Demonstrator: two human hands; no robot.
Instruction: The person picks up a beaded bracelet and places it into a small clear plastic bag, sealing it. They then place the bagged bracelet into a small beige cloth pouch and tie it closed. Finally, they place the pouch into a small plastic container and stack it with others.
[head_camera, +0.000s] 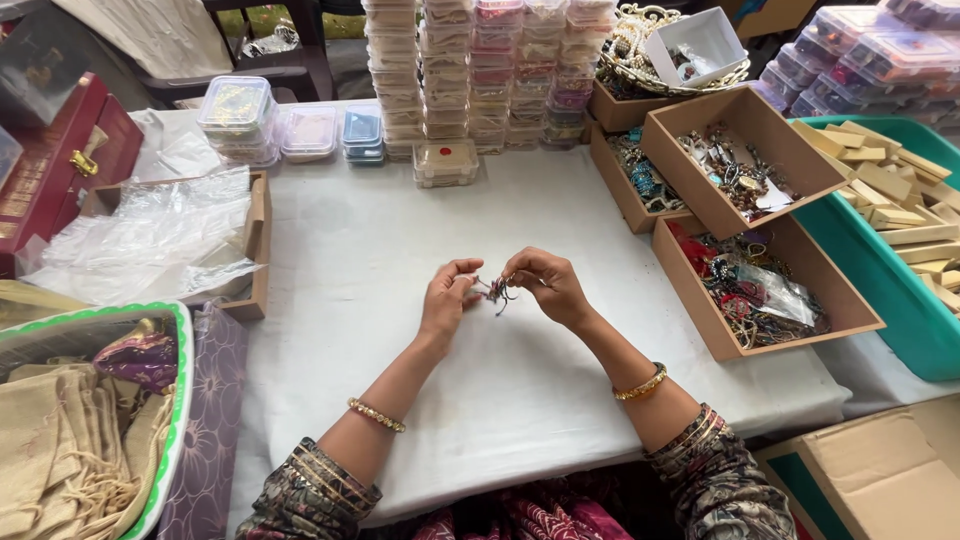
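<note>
Between the fingertips of both hands, a small piece of jewellery (497, 291) with dangling threads and beads is hanging just above the white tablecloth (400, 250). The left hand (447, 295) is pinching one end of it, thumb and forefinger pressed together on the piece, the other fingers curling loosely behind. The right hand (545, 282) is gripping the other end the same way, its fingertips closed on the item, so the two sets of fingers are nearly meeting over the middle of the cloth. A gold bangle (641, 385) is sitting on the right wrist, and a beaded bracelet (376, 415) is sitting on the left.

Beyond the right fingers, well apart from them, three brown cardboard trays (790, 300) are holding heaps of mixed jewellery, and further out a teal bin (900, 320) is holding pale wooden blocks. Straight ahead of the fingertips, at the far edge of the cloth, tall stacks of clear plastic boxes (490, 70) are standing in rows, with one small lidded box (445, 162) sitting alone in front of them. Off beyond the left fingers, a shallow tray with crumpled clear plastic bags (150, 235) is lying, and nearer the body on that side a green-rimmed basket (178, 400) is holding beige drawstring pouches.
</note>
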